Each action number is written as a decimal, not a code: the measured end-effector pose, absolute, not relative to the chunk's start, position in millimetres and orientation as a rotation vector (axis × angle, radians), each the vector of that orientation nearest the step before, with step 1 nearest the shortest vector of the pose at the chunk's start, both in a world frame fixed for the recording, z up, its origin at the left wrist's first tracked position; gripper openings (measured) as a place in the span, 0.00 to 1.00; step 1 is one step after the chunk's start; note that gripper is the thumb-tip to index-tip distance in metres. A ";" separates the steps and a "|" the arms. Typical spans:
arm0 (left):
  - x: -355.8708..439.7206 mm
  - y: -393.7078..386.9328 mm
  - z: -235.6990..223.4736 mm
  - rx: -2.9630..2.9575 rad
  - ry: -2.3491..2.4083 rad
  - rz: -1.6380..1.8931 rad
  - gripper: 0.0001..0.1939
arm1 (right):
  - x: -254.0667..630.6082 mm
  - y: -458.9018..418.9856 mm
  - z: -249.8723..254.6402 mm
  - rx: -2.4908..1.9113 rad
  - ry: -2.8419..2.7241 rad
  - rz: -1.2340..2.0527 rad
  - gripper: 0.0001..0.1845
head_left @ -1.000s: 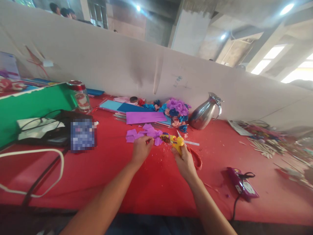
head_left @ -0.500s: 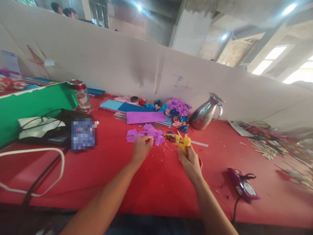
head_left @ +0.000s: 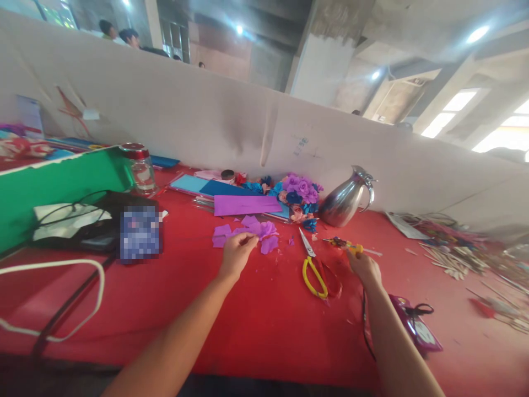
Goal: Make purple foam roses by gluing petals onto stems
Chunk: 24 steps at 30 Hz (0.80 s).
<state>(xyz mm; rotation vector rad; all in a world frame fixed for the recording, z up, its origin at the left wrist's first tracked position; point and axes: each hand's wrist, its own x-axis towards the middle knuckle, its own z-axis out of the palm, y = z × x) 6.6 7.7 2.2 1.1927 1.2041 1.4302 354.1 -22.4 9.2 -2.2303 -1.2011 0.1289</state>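
One purple paper flower (head_left: 268,230), likely light, crushable; best held at base. Left hand (head_left: 238,252) pinches its left side; right hand (head_left: 366,268) grips glue gun (head_left: 357,248).

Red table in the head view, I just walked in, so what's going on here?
At a red table, a person's left grip pinches at a purple paper flower, with purple petal pieces beside it. The right grip holds a yellow glue gun, off to the right and apart from the flower. Scissors lie between the two, and a bunch of flowers sits farther back.
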 end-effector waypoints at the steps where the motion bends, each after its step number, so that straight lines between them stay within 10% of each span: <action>1: 7.1 6.7 4.0 1.169 1.185 1.433 0.06 | 346.5 -23.5 11.7 -2.296 -1.183 0.021 0.16; 4: 9.0 3.3 9.5 1.094 1.128 1.415 0.07 | 296.1 -24.4 17.8 -2.180 -1.258 -0.138 0.12; 10: 11.3 -1.0 13.0 1.009 1.040 1.450 0.09 | 160.0 -10.7 16.4 -1.205 -1.376 0.998 0.13; 24: 10.9 -0.6 4.6 1.590 1.232 1.530 0.07 | 134.9 -4.4 0.9 -0.971 -0.922 1.128 0.12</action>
